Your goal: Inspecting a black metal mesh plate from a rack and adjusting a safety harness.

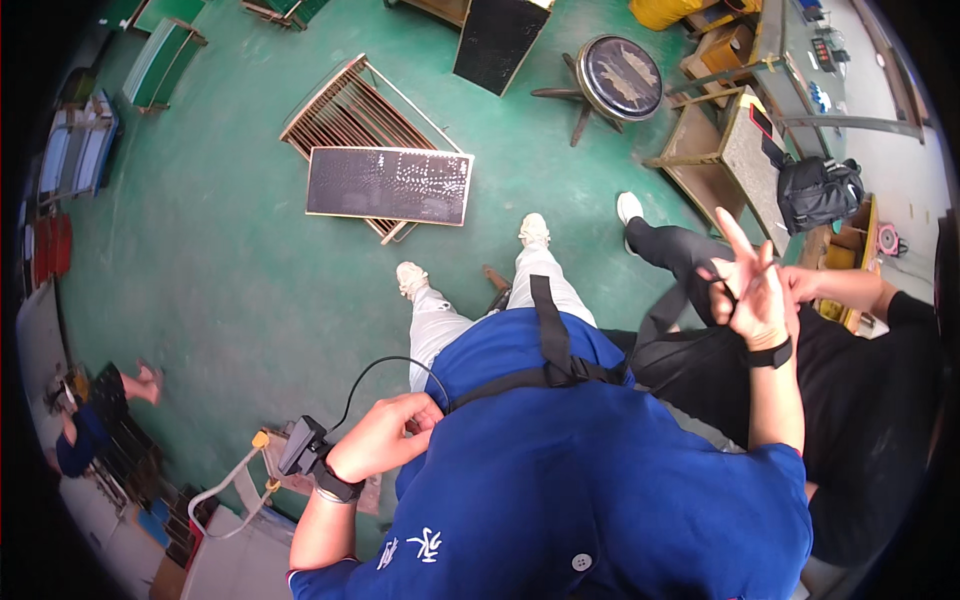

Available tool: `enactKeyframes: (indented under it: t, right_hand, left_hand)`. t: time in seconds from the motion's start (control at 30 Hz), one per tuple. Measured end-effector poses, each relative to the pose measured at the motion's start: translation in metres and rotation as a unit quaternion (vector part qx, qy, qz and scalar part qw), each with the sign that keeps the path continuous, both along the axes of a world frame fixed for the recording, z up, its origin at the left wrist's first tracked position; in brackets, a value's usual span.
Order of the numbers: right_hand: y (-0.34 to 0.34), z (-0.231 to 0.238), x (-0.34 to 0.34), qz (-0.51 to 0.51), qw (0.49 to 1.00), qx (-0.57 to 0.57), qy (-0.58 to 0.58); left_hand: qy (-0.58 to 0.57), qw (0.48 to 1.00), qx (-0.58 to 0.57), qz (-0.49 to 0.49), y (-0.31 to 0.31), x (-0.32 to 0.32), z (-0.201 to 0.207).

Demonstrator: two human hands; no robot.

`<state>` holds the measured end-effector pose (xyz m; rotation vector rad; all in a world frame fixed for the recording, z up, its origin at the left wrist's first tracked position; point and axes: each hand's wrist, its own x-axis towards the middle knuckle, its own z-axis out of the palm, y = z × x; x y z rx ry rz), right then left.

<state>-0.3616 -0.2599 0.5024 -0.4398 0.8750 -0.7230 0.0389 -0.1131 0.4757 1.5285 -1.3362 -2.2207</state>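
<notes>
My left hand (388, 437) rests at my left waist against my blue shirt (560, 460). Its fingers curl inward and the tips are hidden, so whatever they hold cannot be made out. A black box-shaped device (303, 447) is strapped at that wrist, and a thin black cable (350, 390) loops from it toward my waist. My right hand (750, 290) is raised on the right, fingers stretched out and apart, with a black band (770, 355) round the wrist. A co-worker's hand (800, 283) reaches right up to it. A black belt (520, 380) crosses my waist.
The co-worker in black (860, 420) sits close on my right. Ahead on the green floor lie a slatted wooden rack (350, 105) and a dark panel (390, 185). A round stool (618, 78) and a bench with a black backpack (820, 190) stand ahead right. Another person (95, 430) is far left.
</notes>
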Motion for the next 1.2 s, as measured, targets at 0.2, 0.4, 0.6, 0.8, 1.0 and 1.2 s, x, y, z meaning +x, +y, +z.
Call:
enactKeyframes:
  t: [0.2, 0.4, 0.6, 0.8, 1.0, 1.2]
  right_hand:
    - [0.0, -0.002, -0.013, -0.004, 1.0, 0.016, -0.003]
    - [-0.009, 0.006, -0.081, -0.251, 0.953, -0.086, 0.144]
    - [-0.023, 0.01, -0.036, -0.008, 0.928, -0.029, 0.372]
    - [-0.024, -0.006, -0.032, 0.013, 0.894, -0.097, 0.436]
    - [-0.032, -0.018, -0.03, 0.177, 0.8, -0.142, 0.556]
    - [-0.025, -0.023, -0.036, 0.525, 0.745, 0.089, 0.403]
  left_hand:
    - [-0.041, 0.998, -0.028, 0.041, 0.004, 0.002, -0.001]
    - [0.013, 0.999, -0.04, 0.022, 0.006, 0.011, -0.007]
    - [0.031, 0.996, -0.029, 0.076, 0.01, 0.01, -0.01]
    - [-0.03, 0.985, -0.048, 0.162, 0.006, 0.034, 0.002]
    - [-0.099, 0.97, -0.02, 0.221, -0.014, 0.122, 0.015]
    - [-0.139, 0.96, 0.169, 0.176, 0.008, 0.213, 0.001]
